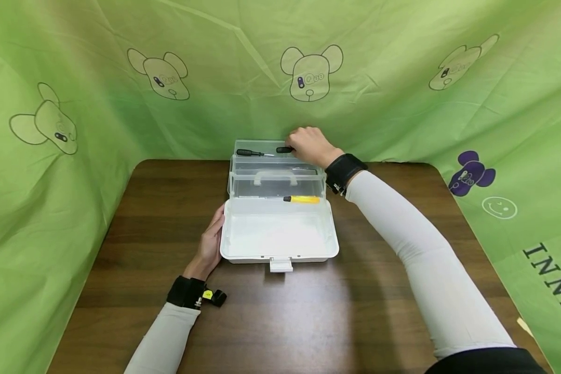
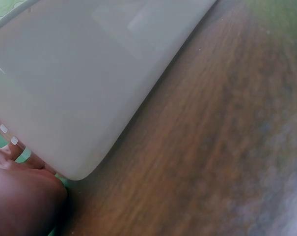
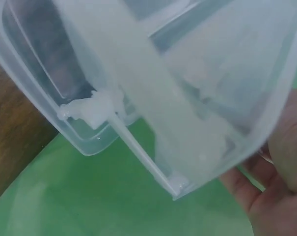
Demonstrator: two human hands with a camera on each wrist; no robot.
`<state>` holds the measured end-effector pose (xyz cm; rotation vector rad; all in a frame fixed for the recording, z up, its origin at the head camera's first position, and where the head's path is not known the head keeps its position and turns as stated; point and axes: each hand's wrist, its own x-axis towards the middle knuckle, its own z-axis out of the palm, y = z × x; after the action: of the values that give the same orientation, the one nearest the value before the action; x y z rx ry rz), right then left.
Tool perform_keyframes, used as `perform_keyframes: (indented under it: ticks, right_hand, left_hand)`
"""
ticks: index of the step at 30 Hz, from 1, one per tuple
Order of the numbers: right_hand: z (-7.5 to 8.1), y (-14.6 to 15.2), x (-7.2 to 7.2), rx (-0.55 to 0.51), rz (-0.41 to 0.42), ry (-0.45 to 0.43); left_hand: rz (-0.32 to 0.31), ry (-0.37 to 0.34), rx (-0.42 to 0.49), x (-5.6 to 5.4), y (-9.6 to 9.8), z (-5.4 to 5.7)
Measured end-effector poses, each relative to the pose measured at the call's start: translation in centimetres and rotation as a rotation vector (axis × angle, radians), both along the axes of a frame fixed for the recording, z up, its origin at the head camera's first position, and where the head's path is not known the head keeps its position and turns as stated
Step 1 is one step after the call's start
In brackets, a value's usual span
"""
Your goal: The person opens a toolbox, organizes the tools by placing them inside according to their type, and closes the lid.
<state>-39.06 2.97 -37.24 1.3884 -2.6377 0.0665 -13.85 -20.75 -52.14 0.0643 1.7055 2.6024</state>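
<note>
A white toolbox (image 1: 280, 228) stands unlatched, its clear stepped trays (image 1: 278, 166) raised at the back. My left hand (image 1: 209, 244) rests along the left side of the box; in the left wrist view its fingers (image 2: 11, 152) reach past the box's corner. At the right end of the rearmost tray, my right hand (image 1: 313, 145) pinches a tool with a black handle (image 1: 284, 149), the rest of it hidden by the hand. Left of it in that tray lies a black-handled screwdriver (image 1: 250, 152). A screwdriver with a yellow handle (image 1: 304, 199) lies in the front tray.
The box stands on a dark wooden table (image 1: 159, 218). A green printed cloth (image 1: 243, 83) hangs close behind the raised trays and along both sides. The box's white latch (image 1: 280, 265) juts forward over the table. A folded carry handle (image 1: 276, 179) shows through the trays.
</note>
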Motion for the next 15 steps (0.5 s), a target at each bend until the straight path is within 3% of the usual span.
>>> perform_keyframes:
  ticks: [15]
  right_hand:
    - [-0.53,0.36,0.16,-0.043,-0.007,0.056]
  left_hand:
    - [0.0,0.005,-0.008,0.03,-0.07,-0.03]
